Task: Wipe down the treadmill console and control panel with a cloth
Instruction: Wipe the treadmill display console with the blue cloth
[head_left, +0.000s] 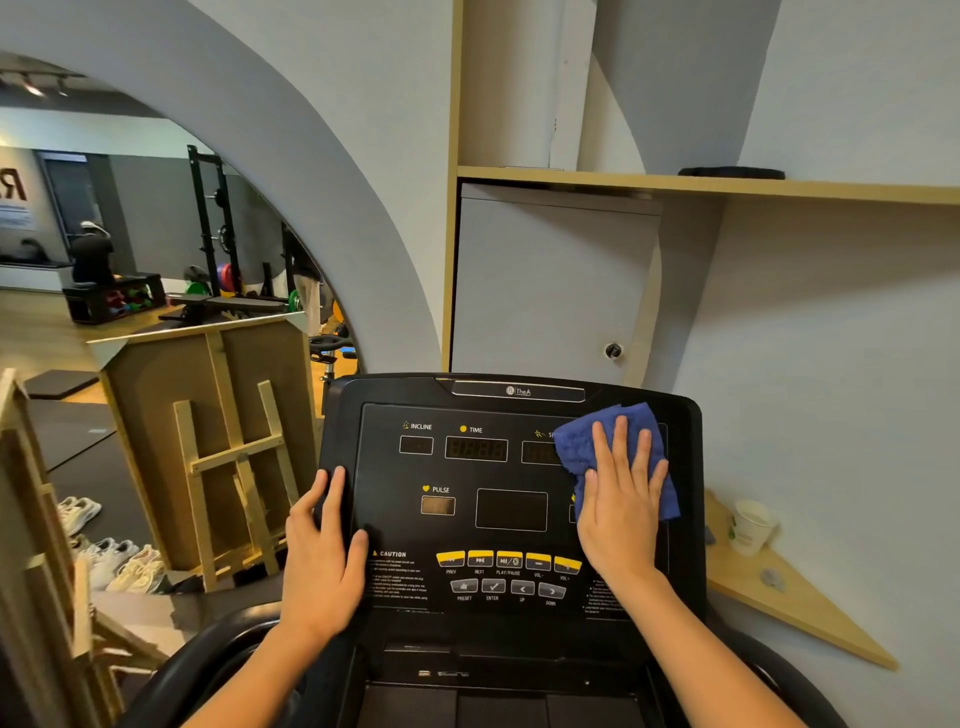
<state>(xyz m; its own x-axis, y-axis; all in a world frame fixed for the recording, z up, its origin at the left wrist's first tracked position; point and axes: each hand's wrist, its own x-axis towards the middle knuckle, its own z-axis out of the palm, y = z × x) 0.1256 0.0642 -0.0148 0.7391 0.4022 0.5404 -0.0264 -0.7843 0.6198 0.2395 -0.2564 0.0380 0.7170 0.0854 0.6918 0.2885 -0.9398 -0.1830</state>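
Both forearms enter from the bottom edge. Left hand (324, 545) grips the left rim of the treadmill console (395, 525), fingers over the edge, thumb lying on the panel face beside the CAUTION text. Right hand (621, 499) lies flat, fingers straight and slightly spread, pressing a blue cloth (582, 441) onto the upper right of the panel. Cloth is crumpled, fuzzy, sticking out past the fingertips and to the hand's right; it covers part of the speed readout. Console is black and glossy with yellow labels: INCLINE, TIME, PULSE, all displays dark. Yellow button row (509, 560) sits just below and left of the right hand, grey PRESET/ENTER/UP/DOWN keys under that. Right of the right hand, a paper cup (750, 527) stands on a triangular wooden corner shelf (810, 618); cup contents cannot be told. Beyond the hands, a grey cabinet door (545, 286) with a round lock, wooden shelf (727, 183) above carrying a flat dark object (732, 172). Left of the left hand, wooden frames (228, 457) and white sneakers (124, 566) on the floor.
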